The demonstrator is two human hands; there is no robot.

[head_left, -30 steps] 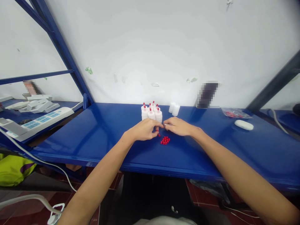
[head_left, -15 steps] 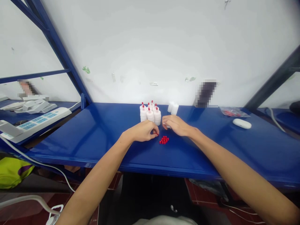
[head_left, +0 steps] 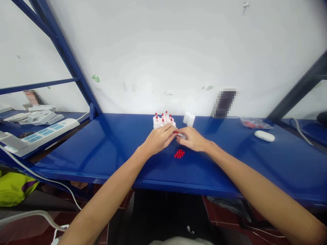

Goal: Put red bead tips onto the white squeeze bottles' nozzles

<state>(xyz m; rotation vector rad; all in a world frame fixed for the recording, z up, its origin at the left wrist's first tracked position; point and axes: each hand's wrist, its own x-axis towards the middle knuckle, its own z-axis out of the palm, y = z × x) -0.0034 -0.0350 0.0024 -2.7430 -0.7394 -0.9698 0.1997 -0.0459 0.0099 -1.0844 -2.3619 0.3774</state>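
My right hand [head_left: 193, 139] is closed around a small white bottle [head_left: 182, 135]. The bottle is tilted with its narrow tip to the left, and most of it is hidden by my fingers. My left hand [head_left: 161, 137] pinches a red cap [head_left: 175, 132] against that tip; the two hands meet there, just above the table. Right behind my left hand stands a cluster of several white bottles [head_left: 156, 125] with red tips. In front of my hands lies a small group of loose red caps [head_left: 179, 154].
Two white bottles [head_left: 190, 119] without red caps stand at the back of the blue table [head_left: 114, 149]. To the right are a white oval case [head_left: 264, 136] and a clear bag [head_left: 255, 123] with red pieces. A power strip [head_left: 46, 134] lies at the left.
My left hand has moved up and right from beside the loose caps, bringing a red cap to the bottle's tip. My right hand stays at about the same place, holding the bottle.
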